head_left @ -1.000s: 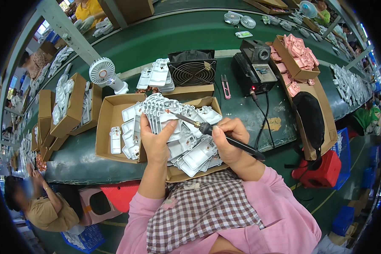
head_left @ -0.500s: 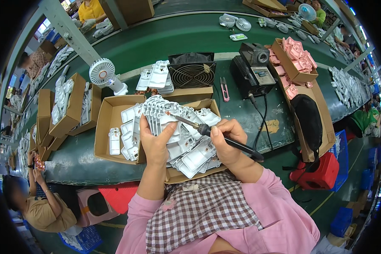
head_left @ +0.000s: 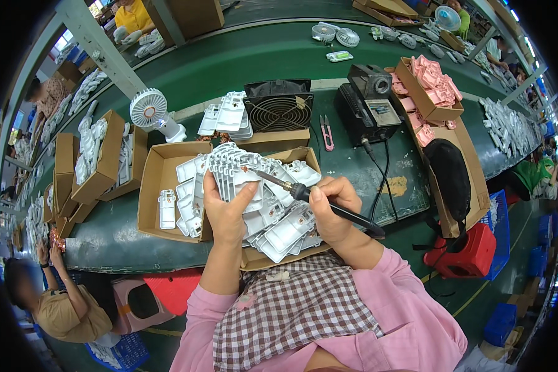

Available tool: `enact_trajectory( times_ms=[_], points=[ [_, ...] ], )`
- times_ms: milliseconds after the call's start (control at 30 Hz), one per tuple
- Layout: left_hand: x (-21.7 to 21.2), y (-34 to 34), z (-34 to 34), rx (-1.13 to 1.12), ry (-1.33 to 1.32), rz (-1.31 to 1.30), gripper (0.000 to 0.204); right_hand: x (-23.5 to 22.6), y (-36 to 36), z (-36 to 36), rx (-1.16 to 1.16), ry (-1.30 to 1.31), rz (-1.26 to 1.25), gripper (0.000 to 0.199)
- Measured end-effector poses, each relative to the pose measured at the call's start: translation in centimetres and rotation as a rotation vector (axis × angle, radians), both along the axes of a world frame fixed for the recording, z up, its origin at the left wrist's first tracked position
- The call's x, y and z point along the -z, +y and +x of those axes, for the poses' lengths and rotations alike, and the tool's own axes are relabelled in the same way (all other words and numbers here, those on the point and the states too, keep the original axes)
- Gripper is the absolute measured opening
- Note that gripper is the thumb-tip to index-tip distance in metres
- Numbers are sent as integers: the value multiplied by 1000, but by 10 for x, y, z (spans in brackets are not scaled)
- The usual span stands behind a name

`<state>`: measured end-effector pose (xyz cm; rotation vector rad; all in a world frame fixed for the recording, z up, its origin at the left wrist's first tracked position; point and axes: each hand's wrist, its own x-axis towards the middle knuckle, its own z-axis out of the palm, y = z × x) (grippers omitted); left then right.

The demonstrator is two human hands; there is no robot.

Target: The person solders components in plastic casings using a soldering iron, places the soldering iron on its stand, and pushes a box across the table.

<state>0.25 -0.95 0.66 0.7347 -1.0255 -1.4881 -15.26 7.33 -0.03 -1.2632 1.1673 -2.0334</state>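
Note:
My left hand point(head_left: 228, 208) grips a fanned stack of white plastic housings point(head_left: 229, 162), thumb on the near face and fingers behind. In my right hand point(head_left: 336, 208) is a soldering iron point(head_left: 347, 214) with a black handle, held like a pen. Its metal tip points left and meets the top housing beside a small copper-coloured part; whether it touches is too small to tell. Below both hands, more white housings point(head_left: 282, 239) lie heaped in a cardboard box. A second cardboard box point(head_left: 152, 211) on the left holds further housings.
A soldering station point(head_left: 369, 111), pink-handled snips point(head_left: 327, 133) and a black box fan point(head_left: 280, 111) stand behind. A small white fan point(head_left: 152, 111) is at the left. Pink housings point(head_left: 431, 80) fill a box at right, beside a black pouch point(head_left: 449, 180). The green conveyor belt point(head_left: 260, 59) carries fan parts.
Fan parts on the conveyor belt have shifted slightly left. My hands, the soldering iron and the stack stay nearly where they were. The co-worker at left has moved their hands slightly.

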Motion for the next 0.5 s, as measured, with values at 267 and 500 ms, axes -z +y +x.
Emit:
enact_trajectory(
  times_ms=[267,500],
  points=[
    [7,-1,1,-21,-66,-47,58,0,0,0,-38,-32,2,14],
    [6,0,0,-24,-78,-53,60,1,-1,0,-33,-23,4,15]
  ],
)
